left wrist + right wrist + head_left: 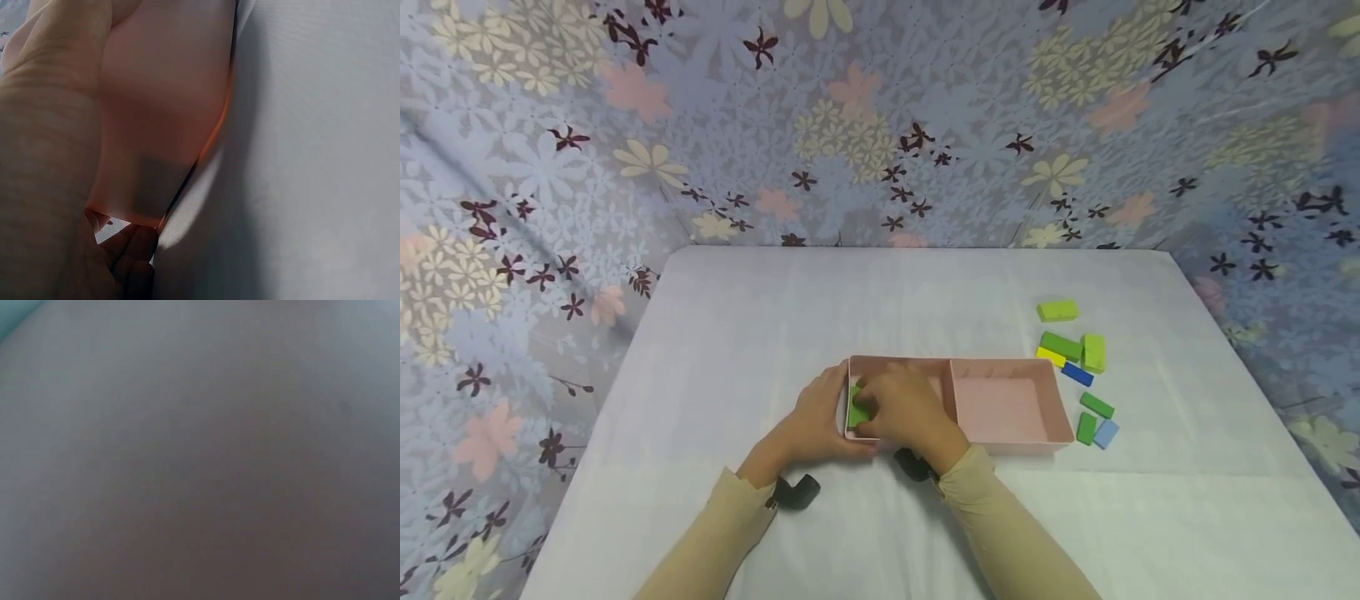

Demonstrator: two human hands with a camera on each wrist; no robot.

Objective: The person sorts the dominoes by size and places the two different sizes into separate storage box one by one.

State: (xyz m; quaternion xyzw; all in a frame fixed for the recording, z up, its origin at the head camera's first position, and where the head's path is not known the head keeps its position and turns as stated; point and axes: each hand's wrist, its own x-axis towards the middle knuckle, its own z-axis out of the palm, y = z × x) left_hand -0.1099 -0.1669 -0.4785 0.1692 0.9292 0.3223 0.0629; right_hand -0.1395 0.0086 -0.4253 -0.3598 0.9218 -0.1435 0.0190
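Observation:
A pink box (1000, 408) with two compartments lies on the white-covered table. My left hand (816, 421) grips its left end. In the left wrist view the thumb runs along the box's long side wall (165, 94), and the fingers (134, 253) bend round the short end. My right hand (904, 408) reaches into the left compartment, its curled fingers pinching a green block (858, 411) against the left wall. The hand hides much of that compartment. Only a blurred, close surface fills the right wrist view.
Right of the box lie loose blocks: a lime block (1057, 311), another lime block (1093, 353), a green block (1062, 346), a yellow block (1050, 357), a dark blue block (1077, 374), and smaller green and light blue ones (1106, 433). A flowered cloth (850, 125) hangs behind the table.

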